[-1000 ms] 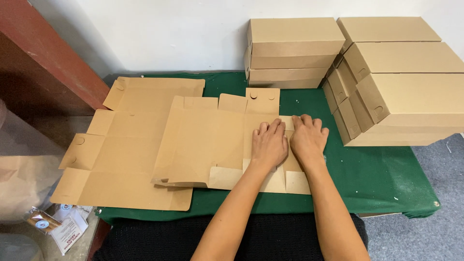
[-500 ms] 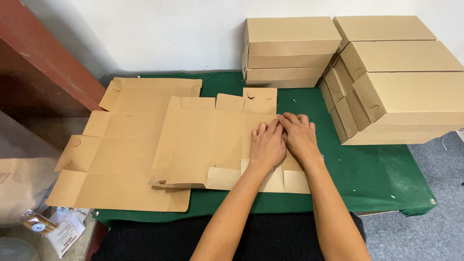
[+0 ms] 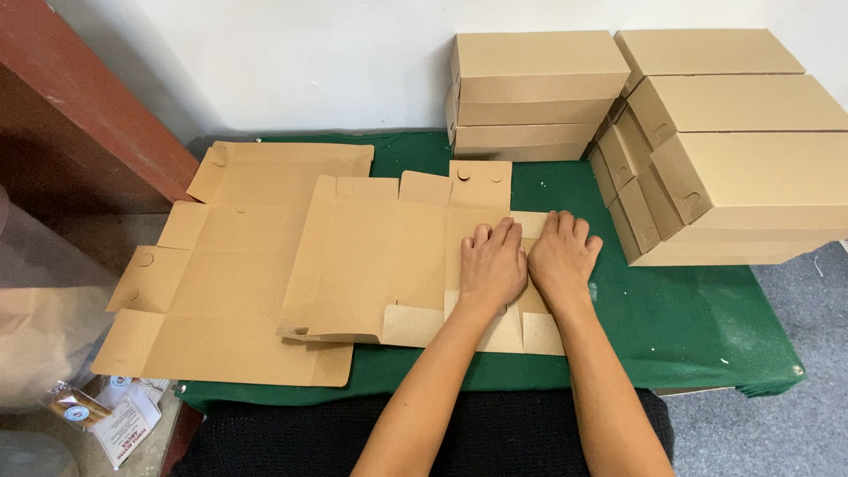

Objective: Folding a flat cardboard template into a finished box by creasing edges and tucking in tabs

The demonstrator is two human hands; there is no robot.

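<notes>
While both hands [image 3: 528, 263] press brown flat cardboard [image 3: 389, 256], boxes [image 3: 539, 88] stand behind.

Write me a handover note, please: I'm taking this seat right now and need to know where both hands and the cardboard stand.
Left hand: flat, palm down, pressing the right end of the folded cardboard blank.
Right hand: flat beside it, pressing the same end; neither hand grips anything.
Blank lies on the green table cover, overlapping a flat unfolded blank to its left.
Done: finished boxes stacked at the back and right.
Left: this blank is only partly folded, not yet a box; the flat one is untouched.
</notes>
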